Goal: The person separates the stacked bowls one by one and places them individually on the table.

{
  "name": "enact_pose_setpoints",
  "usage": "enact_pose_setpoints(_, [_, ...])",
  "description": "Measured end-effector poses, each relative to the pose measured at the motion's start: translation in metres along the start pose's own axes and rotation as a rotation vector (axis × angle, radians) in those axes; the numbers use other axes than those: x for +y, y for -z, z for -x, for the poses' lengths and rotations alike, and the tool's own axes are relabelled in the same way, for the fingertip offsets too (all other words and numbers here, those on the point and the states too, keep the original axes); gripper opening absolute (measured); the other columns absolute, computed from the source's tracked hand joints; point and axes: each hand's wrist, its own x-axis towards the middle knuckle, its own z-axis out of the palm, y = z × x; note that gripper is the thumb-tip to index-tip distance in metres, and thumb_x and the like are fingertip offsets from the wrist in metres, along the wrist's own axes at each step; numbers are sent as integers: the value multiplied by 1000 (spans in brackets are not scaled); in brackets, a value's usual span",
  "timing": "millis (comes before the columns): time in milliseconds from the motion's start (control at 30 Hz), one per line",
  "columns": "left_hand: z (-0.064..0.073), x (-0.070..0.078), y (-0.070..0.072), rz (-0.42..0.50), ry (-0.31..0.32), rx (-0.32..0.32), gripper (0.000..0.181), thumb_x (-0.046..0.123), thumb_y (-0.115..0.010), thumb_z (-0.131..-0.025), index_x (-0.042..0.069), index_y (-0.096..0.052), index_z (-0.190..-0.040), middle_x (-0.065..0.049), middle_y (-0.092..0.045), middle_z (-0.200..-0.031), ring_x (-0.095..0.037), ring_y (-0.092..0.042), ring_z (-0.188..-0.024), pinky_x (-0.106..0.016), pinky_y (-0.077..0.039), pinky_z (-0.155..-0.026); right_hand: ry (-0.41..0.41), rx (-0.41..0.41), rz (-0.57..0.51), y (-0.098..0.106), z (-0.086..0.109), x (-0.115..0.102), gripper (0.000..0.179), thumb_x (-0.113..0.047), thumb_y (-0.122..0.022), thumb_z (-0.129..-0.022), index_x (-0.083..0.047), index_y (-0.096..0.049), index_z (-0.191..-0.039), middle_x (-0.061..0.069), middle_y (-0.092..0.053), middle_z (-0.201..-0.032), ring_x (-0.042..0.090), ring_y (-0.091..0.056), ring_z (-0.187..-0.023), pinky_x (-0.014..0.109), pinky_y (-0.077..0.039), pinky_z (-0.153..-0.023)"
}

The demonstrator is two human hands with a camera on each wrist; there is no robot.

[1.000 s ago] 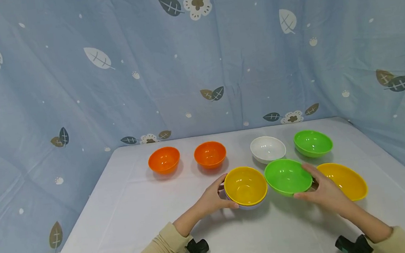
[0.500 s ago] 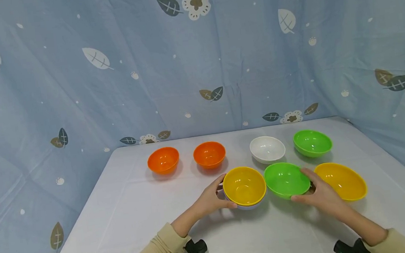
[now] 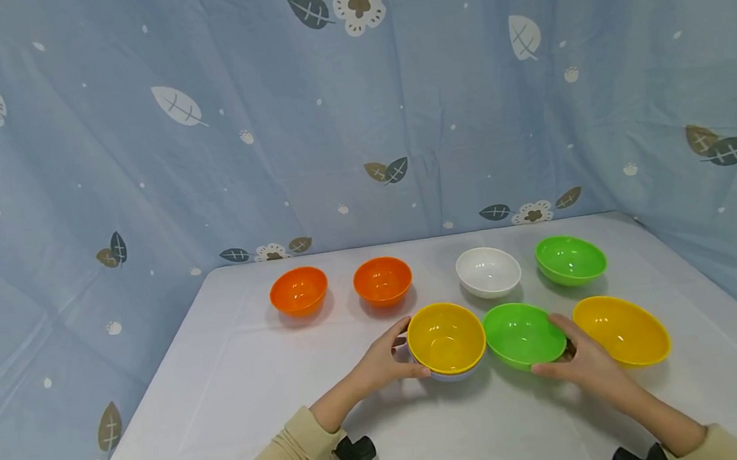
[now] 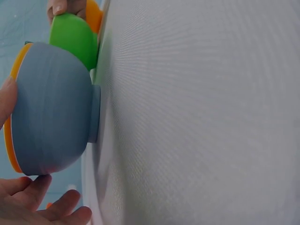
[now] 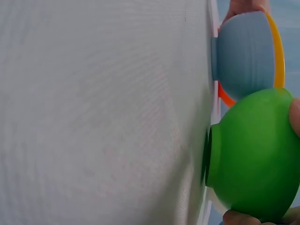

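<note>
My left hand grips a pair of nested bowls, thumb at the near rim and fingers on the far left side. The upper one is a yellow bowl; it sits inside a blue-grey bowl, whose outer wall shows in the left wrist view. To their right, my right hand holds a green bowl by its right side, thumb near the front rim. In the right wrist view, the foot of this green bowl is close over the white cloth, and its rim overlaps the blue-grey bowl.
Along the back of the white-covered table stand two orange bowls, a white bowl and another green bowl. A larger yellow bowl lies just right of my right hand. Behind hangs a blue patterned curtain.
My right hand has lowered the green bowl toward the table, beside the nested bowls. The left hand and its bowls have stayed in place.
</note>
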Motion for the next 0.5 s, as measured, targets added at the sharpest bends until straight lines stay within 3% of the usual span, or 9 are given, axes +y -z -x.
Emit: enact_pose_setpoints(500, [0, 2, 2, -9, 37, 12, 89, 24, -76, -75, 3, -24, -144, -14, -35, -144, -36, -41, -124, -46, -38, -100, 67, -36, 3, 0, 4, 4, 104, -33, -76, -72, 11, -12, -141, 36, -11, -143, 53, -19, -127, 61, -24, -100])
